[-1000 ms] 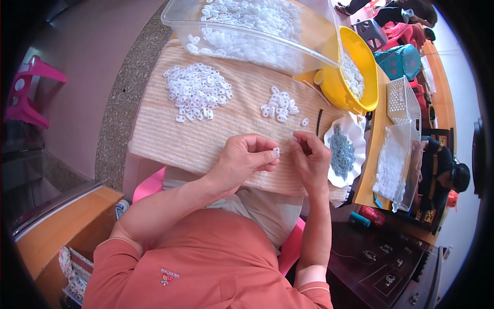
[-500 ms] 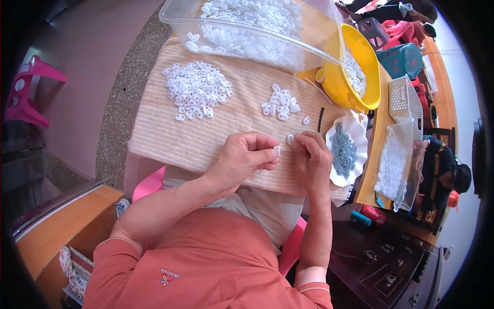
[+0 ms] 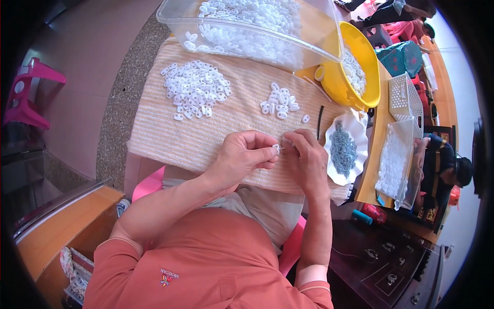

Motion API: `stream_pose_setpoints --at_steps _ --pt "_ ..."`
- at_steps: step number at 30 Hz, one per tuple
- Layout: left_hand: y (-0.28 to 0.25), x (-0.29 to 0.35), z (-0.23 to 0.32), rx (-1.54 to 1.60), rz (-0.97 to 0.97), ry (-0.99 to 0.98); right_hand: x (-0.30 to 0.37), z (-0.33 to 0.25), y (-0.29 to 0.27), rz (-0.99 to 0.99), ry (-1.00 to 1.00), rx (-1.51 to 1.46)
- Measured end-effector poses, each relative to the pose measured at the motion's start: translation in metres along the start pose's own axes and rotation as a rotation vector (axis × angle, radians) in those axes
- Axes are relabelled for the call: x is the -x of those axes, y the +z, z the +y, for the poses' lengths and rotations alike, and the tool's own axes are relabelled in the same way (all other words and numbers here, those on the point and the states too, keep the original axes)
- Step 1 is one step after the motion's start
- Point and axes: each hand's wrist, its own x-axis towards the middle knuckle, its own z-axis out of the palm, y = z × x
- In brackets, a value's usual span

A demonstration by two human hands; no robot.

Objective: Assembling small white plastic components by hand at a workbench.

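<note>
My left hand point(image 3: 244, 154) pinches a small white plastic piece point(image 3: 277, 148) between thumb and forefinger, above the near part of the striped cloth. Close against it, my right hand point(image 3: 307, 159) has its fingers curled and closed. A white oval piece point(image 3: 285, 141) shows partly at its fingertips, and a tiny thin metal bit seems to reach toward the left hand's piece. Beyond my hands lies a small pile of white two-holed oval pieces point(image 3: 281, 100), with one single oval point(image 3: 305, 118) beside it. A larger pile of flat white two-holed pieces point(image 3: 194, 88) is at the left.
A clear bin point(image 3: 175, 20) of white pieces stands at the back, beside a yellow basin point(image 3: 374, 77). Right of my hands are a scalloped white dish point(image 3: 363, 144) of small grey metal parts and a black strip point(image 3: 320, 122). Another person point(image 3: 443, 165) works at the far right.
My right hand has moved left and closer to my left hand, bringing its oval piece toward the piece held there. My left hand stays nearly still.
</note>
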Motion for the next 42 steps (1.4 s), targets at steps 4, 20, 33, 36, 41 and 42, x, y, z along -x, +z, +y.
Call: stream_pose_setpoints --at_steps 4,20,33,36,41,42 --pt "0.001 0.0 0.0 -0.006 0.002 -0.001 0.002 0.001 0.0 0.011 -0.016 0.017" --pt "0.002 -0.001 0.001 -0.012 0.006 -0.002 0.004 0.014 -0.009 -0.116 0.105 -0.152" --pt "0.002 -0.002 0.0 -0.048 -0.006 -0.014 0.024 0.029 0.004 -0.095 0.357 -0.661" --pt "0.004 -0.002 0.002 -0.06 0.002 -0.021 0.026 0.031 0.008 -0.076 0.388 -0.859" --pt "0.003 -0.002 0.002 -0.061 -0.002 -0.034 0.028 0.034 0.012 -0.114 0.381 -0.975" --pt "0.004 -0.002 0.002 -0.072 -0.002 -0.036 0.029 0.035 0.013 -0.115 0.37 -0.989"
